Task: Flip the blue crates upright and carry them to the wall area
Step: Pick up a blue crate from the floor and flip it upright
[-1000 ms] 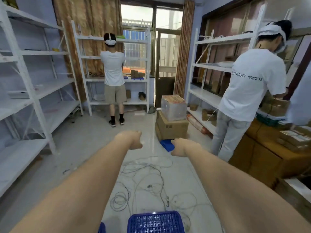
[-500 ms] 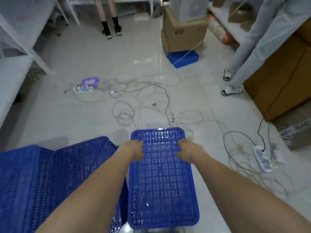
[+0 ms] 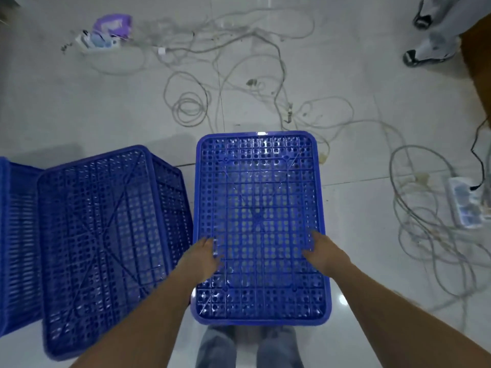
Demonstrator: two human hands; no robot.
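A blue perforated crate [image 3: 259, 197] lies bottom-up on the tiled floor just in front of my feet. My left hand [image 3: 203, 258] grips its left edge and my right hand [image 3: 322, 252] grips its right edge, both on the near half, thumbs on the mesh bottom and fingers hidden down the sides. A second blue crate [image 3: 106, 235] lies bottom-up beside it on the left, touching or nearly touching it. Part of a third blue crate [image 3: 16, 235] shows at the far left edge.
Tangled grey cables [image 3: 239, 75] cover the floor beyond the crates. A power strip [image 3: 463, 205] lies at the right, another with a purple packet [image 3: 101, 35] at the upper left. Another person's shoes [image 3: 425, 49] stand at the upper right beside a brown cabinet [image 3: 481, 75].
The view has dropped from the room down to the crates. My hands have slid from the far end of the middle crate back along its sides to its near half.
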